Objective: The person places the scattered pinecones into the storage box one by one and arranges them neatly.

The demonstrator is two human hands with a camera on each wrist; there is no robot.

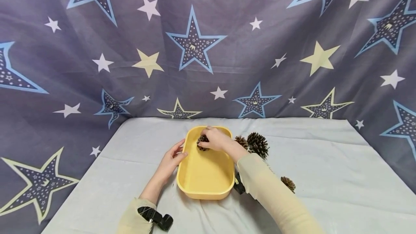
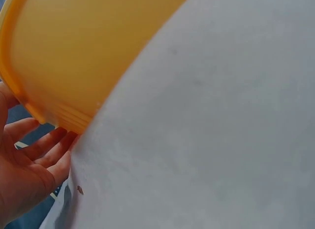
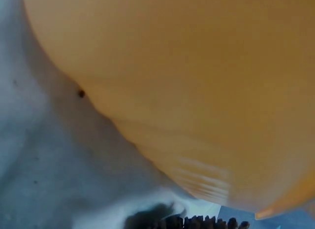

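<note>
A yellow plastic tub [image 1: 206, 172] stands on the cloth-covered table in the head view. Inside it, toward the far end, my right hand [image 1: 216, 139] grips a brown pine cone [image 1: 202, 143] between thumb and fingers. My left hand [image 1: 170, 160] rests against the tub's left side, thumb at the rim. Its loosely spread fingers touch the outer wall in the left wrist view, where the tub [image 2: 83, 47] fills the upper left. The right wrist view is mostly the tub's outer wall [image 3: 197, 66]; the right hand and its cone are hidden there.
Right of the tub lie a large dark pine cone [image 1: 258, 144] and a smaller brown one [image 1: 241, 142]. Another small cone [image 1: 288, 183] lies nearer, beside the right sleeve. A star-patterned curtain [image 1: 208, 78] hangs behind the table.
</note>
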